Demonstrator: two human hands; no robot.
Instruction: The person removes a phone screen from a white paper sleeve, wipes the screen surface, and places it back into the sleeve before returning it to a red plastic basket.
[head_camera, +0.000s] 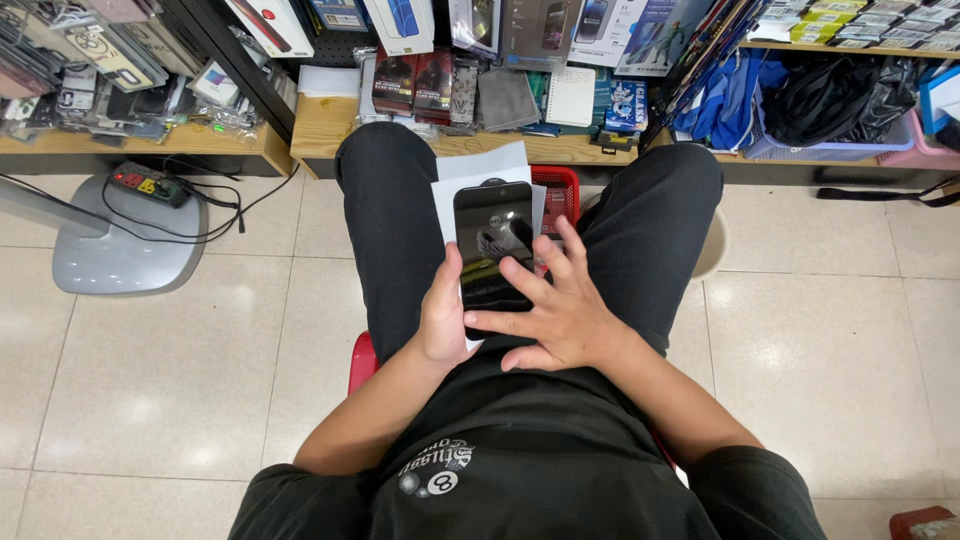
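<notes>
We see power strip (150, 184) on floor far left. Our left hand (443, 318) grips black phone (493, 240) and white paper (480, 172) over lap. Our right hand (560, 305) open, fingers spread flat on phone screen.

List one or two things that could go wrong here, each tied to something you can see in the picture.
1. The left hand grips the phone only by its edge, above the tiled floor; it could slip and fall.
2. The right hand spreads fingers across the glossy screen, likely smudging it.
3. The white sheet behind the phone looks loose and may slide off.
</notes>
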